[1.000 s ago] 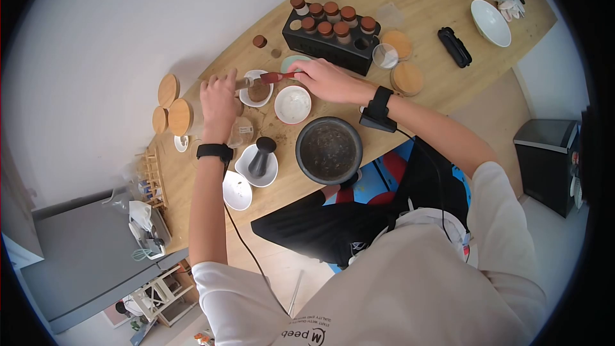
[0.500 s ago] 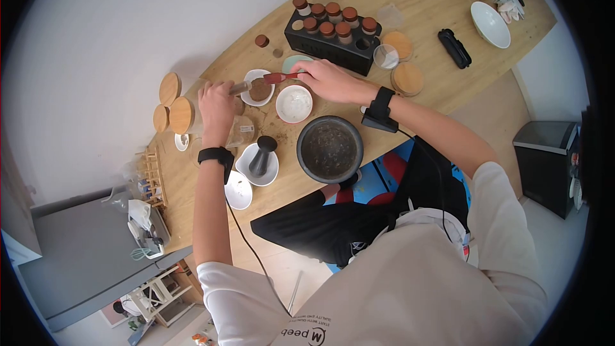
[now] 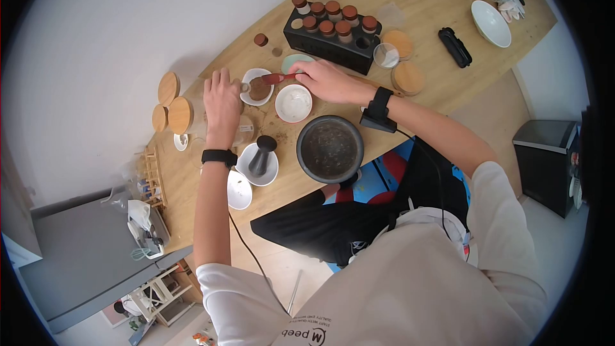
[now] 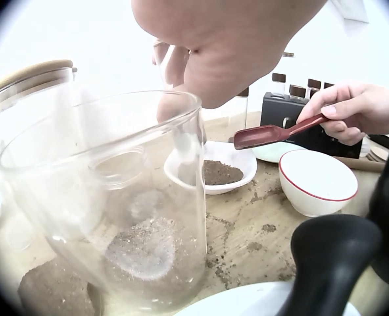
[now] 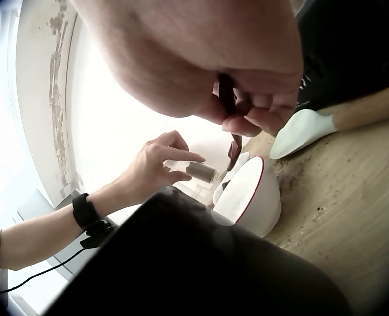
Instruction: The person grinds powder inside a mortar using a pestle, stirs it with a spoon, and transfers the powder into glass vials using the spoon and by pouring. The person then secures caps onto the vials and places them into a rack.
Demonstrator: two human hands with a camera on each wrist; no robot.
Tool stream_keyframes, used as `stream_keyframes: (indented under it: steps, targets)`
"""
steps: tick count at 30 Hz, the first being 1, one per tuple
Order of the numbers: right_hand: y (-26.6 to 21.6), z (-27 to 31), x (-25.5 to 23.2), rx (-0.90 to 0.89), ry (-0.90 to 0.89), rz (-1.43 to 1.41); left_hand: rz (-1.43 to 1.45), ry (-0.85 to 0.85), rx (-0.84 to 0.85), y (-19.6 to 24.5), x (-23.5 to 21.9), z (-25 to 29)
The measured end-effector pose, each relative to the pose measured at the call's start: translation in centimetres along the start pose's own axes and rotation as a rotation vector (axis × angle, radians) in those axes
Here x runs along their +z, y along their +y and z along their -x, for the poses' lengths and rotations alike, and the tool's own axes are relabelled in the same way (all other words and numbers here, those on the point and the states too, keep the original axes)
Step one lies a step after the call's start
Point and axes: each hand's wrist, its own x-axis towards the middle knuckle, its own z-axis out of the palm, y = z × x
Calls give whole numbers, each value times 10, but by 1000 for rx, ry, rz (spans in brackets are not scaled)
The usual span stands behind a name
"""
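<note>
My left hand (image 3: 222, 106) holds a small glass jar (image 5: 199, 172) of brown powder on its side. The jar's mouth points toward a white bowl (image 4: 248, 172) with a heap of brown powder (image 3: 260, 89) in it. From the other side my right hand (image 3: 327, 81) pinches the handle of a dark red scoop (image 4: 263, 135), its blade over that bowl's edge, near the jar's mouth. A red-rimmed white bowl (image 3: 294, 104) stands just in front of the right hand.
A dark mortar (image 3: 330, 149) sits at the near edge, beside a black pestle (image 3: 261, 157) in a white bowl. Behind stands a black rack (image 3: 333, 50) of brown-capped jars. Close to the left wrist is a large glass canister (image 4: 122, 204). Powder is scattered on the tabletop (image 3: 384, 70).
My left hand has moved slightly right, bringing the jar's mouth closer to the powder bowl. My right hand and the scoop have hardly moved.
</note>
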Motion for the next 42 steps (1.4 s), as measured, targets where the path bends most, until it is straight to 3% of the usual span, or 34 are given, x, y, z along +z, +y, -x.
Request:
stream_keyframes:
  steps: [2,5,14,30,36,42]
  targets:
    - [-1,0,-2,13,-9,1,2,95,88,-1,-1,-2]
    - [-5,0,-4,58,-35,-7,4,6,55,-1,-3,-6]
    - [-7,-3,-4,37,-19,-9,43,-42,62,0,-3,-20]
    - [-8,-8,-5,80,-59,0,79,17,111,-4,1,-29]
    - [-7,-9,-4,75,-64,4,118,-12,75,-13,-7,-32]
    - [-5,-12,1,86,-90,14,339,-106,-76,-25,-10,-25]
